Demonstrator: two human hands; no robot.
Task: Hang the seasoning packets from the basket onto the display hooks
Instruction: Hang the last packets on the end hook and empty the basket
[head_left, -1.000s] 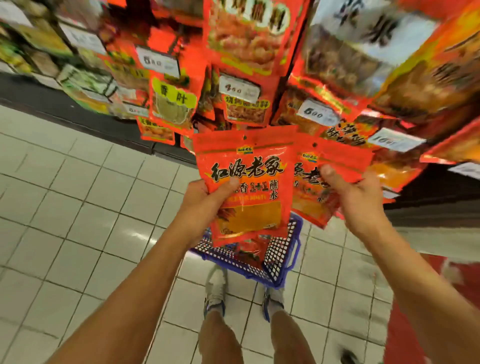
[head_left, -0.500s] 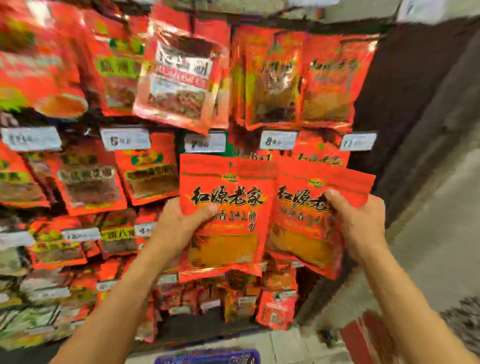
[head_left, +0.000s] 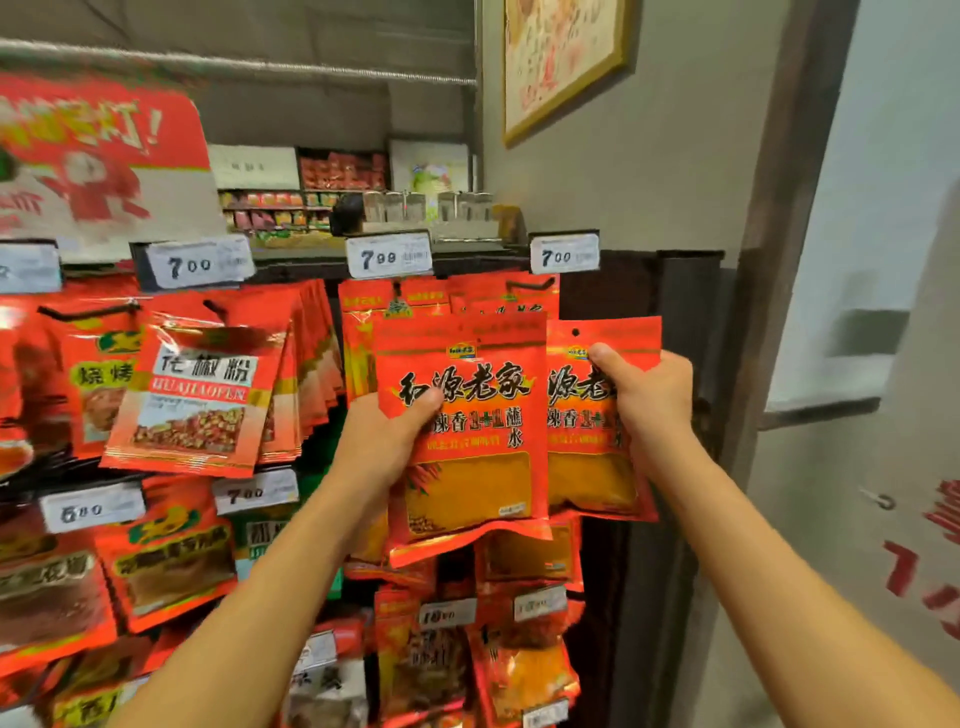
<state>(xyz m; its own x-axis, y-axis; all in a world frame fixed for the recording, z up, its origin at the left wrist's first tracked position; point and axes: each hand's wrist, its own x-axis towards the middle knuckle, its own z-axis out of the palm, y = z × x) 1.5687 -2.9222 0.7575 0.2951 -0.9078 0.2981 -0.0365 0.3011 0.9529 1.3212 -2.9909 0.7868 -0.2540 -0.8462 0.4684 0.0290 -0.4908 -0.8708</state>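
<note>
Seasoning packets, two that I count: left packet (head_left: 462, 431) pinched in my left hand (head_left: 387, 441), right packet (head_left: 597, 421) gripped in my right hand (head_left: 647, 400), both raised before the top-row hook (head_left: 530, 285). I judge the small hang hole (head_left: 575, 332) could miss the prong because the packets overlap. Three price tags sit above.

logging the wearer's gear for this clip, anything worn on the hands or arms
Nothing worn that shows. The left hand and right hand are bare, with no gloves, rings or watch in view. Both forearms are uncovered down to the bottom edge of the picture, so no sleeve shows. Fingernails look short and plain.
</note>
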